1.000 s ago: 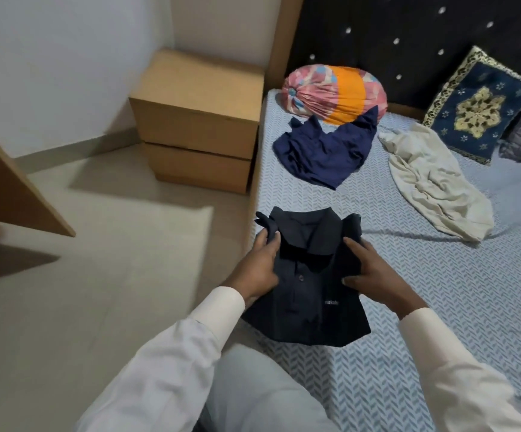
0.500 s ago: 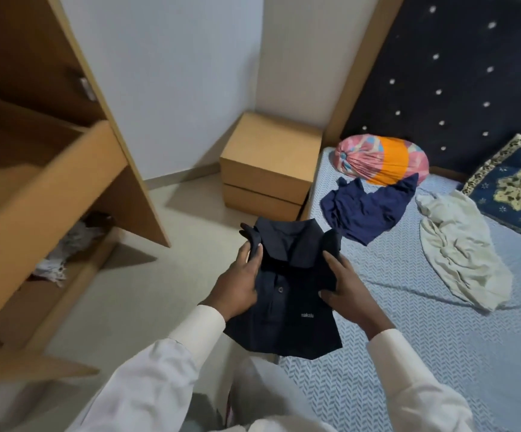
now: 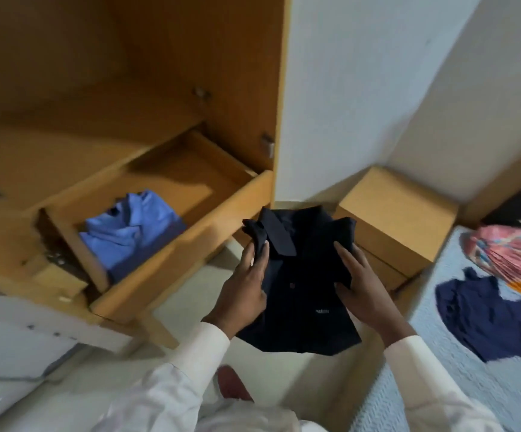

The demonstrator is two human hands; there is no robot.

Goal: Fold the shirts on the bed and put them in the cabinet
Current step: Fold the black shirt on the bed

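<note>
Sleeves of white frame both hands at the bottom of the view. The left hand (image 3: 246, 294) and right hand (image 3: 362, 291) carry a folded dark shirt (image 3: 306, 275) between them, collar up. Each hand's fingers are clamped on one side edge, and the left fingertips also pinch the bunched sleeve at the shoulder.

A second ago this shirt lay at the edge of the bed under the same two hands. Now it is lifted clear and hangs over the pale floor (image 3: 284, 378), and the view has swung left from the mattress to the storage.

To the right, the bed (image 3: 440, 375) shows only its near corner. A navy shirt (image 3: 487, 316) lies there crumpled and unfolded, just beside a pink-and-orange bundle (image 3: 508, 260). The cream garment seen a second ago has passed out of frame.

Just left of the carried shirt, the cabinet's drawer (image 3: 171, 263) stands pulled out. A folded blue shirt (image 3: 131, 232) lies at its left end, with bare board beside it. Behind it rises the open cabinet (image 3: 237, 73), its upper shelf dim. A low bedside unit (image 3: 399, 213) sits against the wall beyond the hands.

The fold on this shirt looks finished, and the work appears to have passed to stowing it. The free space in the drawer seems the likely spot. At least the navy shirt is left to fold.
</note>
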